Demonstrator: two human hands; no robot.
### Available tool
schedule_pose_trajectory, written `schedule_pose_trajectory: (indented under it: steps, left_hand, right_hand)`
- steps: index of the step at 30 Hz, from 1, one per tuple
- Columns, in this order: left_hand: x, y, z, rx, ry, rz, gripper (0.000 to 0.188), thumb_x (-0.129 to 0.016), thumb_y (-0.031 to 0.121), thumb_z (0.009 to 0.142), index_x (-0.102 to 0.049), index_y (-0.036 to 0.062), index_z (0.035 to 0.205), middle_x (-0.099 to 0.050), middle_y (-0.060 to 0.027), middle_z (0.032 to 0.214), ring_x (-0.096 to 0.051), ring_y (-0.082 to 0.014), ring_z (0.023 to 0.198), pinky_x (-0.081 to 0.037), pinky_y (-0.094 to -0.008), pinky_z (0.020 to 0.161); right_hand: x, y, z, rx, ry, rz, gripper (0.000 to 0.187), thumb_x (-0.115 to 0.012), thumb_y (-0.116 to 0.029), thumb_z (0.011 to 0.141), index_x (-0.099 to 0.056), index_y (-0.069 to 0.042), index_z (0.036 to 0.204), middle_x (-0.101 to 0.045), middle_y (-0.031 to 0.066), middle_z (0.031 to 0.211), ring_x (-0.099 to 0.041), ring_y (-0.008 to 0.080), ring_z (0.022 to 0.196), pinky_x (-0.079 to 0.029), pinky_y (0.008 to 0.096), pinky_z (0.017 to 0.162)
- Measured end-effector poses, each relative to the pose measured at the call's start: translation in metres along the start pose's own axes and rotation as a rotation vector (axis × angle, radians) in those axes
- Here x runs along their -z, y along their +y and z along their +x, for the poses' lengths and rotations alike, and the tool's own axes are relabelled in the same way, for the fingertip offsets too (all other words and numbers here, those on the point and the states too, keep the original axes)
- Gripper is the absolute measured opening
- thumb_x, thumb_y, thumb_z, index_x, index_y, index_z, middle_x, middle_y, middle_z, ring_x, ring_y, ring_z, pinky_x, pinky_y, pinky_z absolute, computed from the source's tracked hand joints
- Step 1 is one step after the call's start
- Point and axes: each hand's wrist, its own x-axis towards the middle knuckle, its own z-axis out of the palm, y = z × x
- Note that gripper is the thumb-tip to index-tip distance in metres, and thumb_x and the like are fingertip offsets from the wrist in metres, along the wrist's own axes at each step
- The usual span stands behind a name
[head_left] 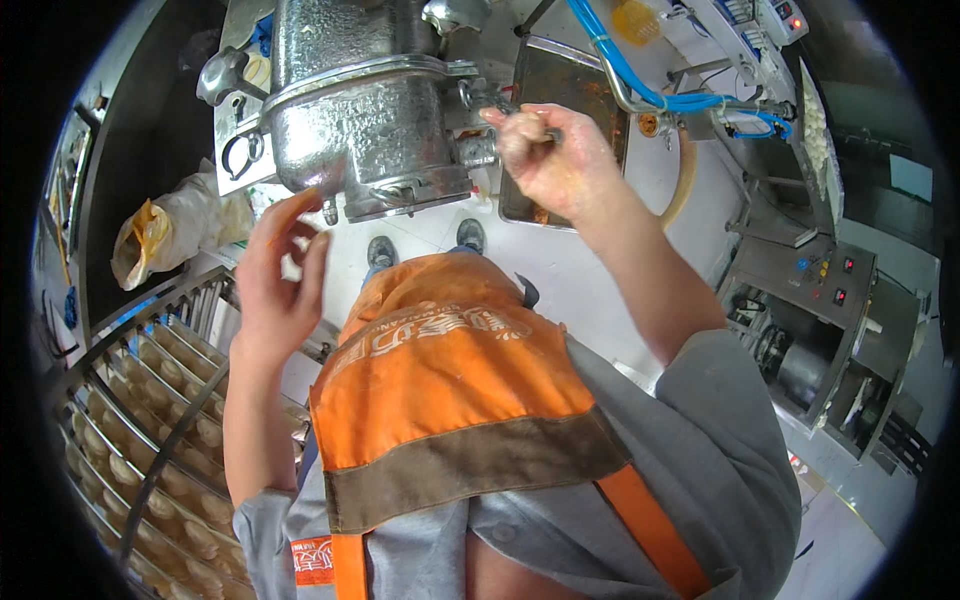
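A shiny wet metal cylinder [365,130] belonging to a machine stands in front of me, with a clamp ring [365,75] around its middle. On its right side, my right hand [555,158] is closed around a small metal handle [552,134] beside a short metal fitting [477,150]. The fingers hide most of that handle. My left hand [280,270] is raised at the cylinder's lower left, fingers curved and apart, holding nothing. Its fingertips are close to the lower edge; whether they touch it I cannot tell.
At the lower left, a metal rack [170,450] bears trays of pale, round dough-like pieces. A plastic bag [190,225] lies above it. Beyond my right hand is a stained metal tray [570,85]. Blue hoses [640,90] hang at the upper right, and a control box [800,275] stands farther right.
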Motion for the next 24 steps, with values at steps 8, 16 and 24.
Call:
schedule_pose_trajectory:
  steps: [8,16,24]
  left_hand:
    - [-0.048,0.072,0.105,-0.315,-0.394,0.449,0.064,-0.079,0.012,0.077,-0.053,0.0106,0.135,-0.063,-0.0107,0.108,-0.066,-0.0297,0.088,-0.056,-0.0389,0.074]
    - [-0.087,0.096,0.146,-0.649,-0.614,1.072,0.022,-0.065,0.007,0.081,-0.054,0.0027,0.1,-0.063,-0.0089,0.082,-0.067,-0.0276,0.068,-0.054,-0.0358,0.058]
    - [-0.098,0.101,0.172,-0.323,-0.832,1.027,0.027,-0.062,0.009,0.088,-0.06,0.0055,0.115,-0.068,-0.0161,0.091,-0.068,-0.0349,0.08,-0.055,-0.0418,0.068]
  right_hand:
    - [-0.005,0.021,0.025,0.005,-0.129,-0.296,0.024,-0.041,-0.016,0.097,-0.059,-0.001,0.1,-0.067,0.0149,0.097,-0.07,0.0284,0.088,-0.059,0.0413,0.079]
    - [-0.009,0.033,0.033,0.045,-0.156,-0.265,0.017,-0.045,-0.023,0.091,-0.06,-0.016,0.086,-0.061,0.0031,0.079,-0.059,0.0184,0.077,-0.044,0.0412,0.066]
    - [-0.001,0.025,0.043,-0.187,-0.282,-0.077,0.027,-0.037,-0.024,0.096,-0.058,-0.009,0.087,-0.065,0.0094,0.082,-0.062,0.0284,0.085,-0.047,0.043,0.074]
